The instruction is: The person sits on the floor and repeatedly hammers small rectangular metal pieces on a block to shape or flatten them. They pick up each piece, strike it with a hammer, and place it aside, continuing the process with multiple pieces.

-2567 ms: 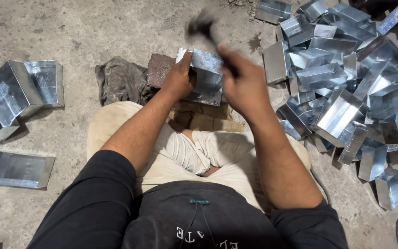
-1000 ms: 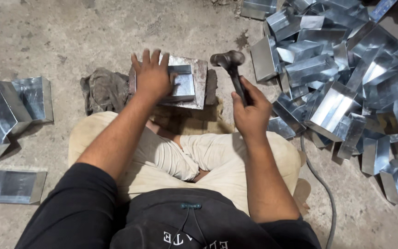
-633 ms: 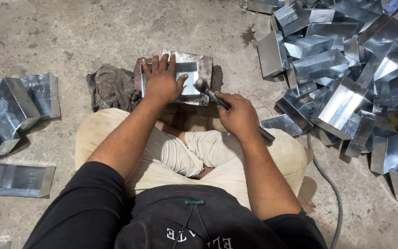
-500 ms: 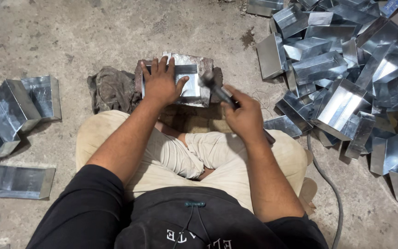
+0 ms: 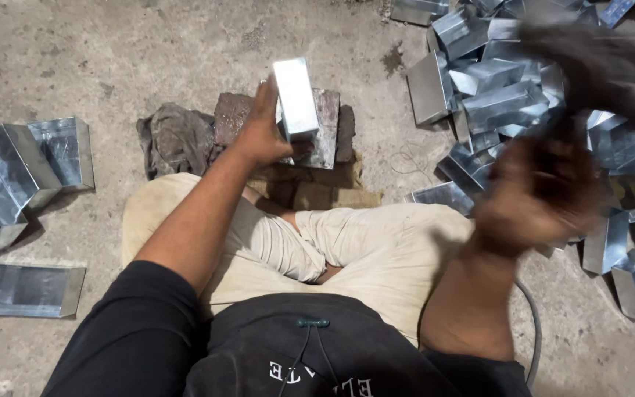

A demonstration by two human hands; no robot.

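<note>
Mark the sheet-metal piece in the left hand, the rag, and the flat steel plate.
sheet-metal piece (image 5: 295,97): head view, its bright top face.
rag (image 5: 174,140): head view, middle of the crumpled cloth.
flat steel plate (image 5: 328,125): head view, bare right part.

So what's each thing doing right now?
Left hand: gripping the metal piece.
Metal piece: stood up on the block.
Block: flat on the floor.
Right hand: raised, blurred, moving fast.
Rag: crumpled beside the block.
Metal pile: jumbled at the right.
</note>
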